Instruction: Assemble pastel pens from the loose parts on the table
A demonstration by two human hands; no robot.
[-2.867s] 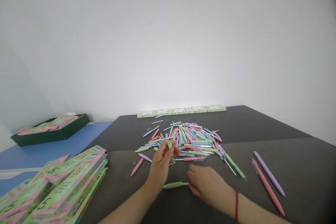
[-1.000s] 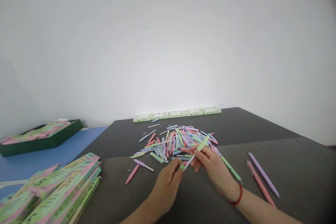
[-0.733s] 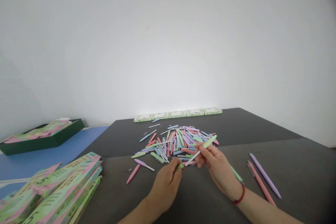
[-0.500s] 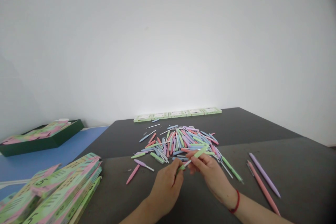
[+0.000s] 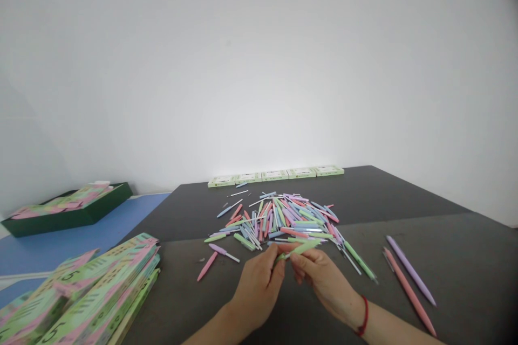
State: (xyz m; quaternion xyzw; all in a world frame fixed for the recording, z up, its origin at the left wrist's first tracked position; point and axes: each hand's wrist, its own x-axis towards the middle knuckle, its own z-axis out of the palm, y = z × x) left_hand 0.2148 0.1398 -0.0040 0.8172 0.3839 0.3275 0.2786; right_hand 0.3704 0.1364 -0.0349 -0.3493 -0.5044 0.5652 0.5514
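In front of the pile, my left hand pinches one end of a light green pen. My right hand, with a red cord at the wrist, is closed round the pen's green barrel. Both sets of fingertips nearly meet, and only a short pale stretch shows between them. Just beyond lies a heap of pastel pen parts in green, pink, blue and purple, with white refills among them. A purple pen piece with its refill and a pink pen piece lie left of my hands.
A purple pen and a coral pen lie at the right of the black table. Flat green boxes line its back edge. Printed packages are stacked at front left, near a dark green tray holding more.
My right hand has brought the green barrel down toward my left hand, so the white refill between them is now mostly covered. The view has shifted slightly.
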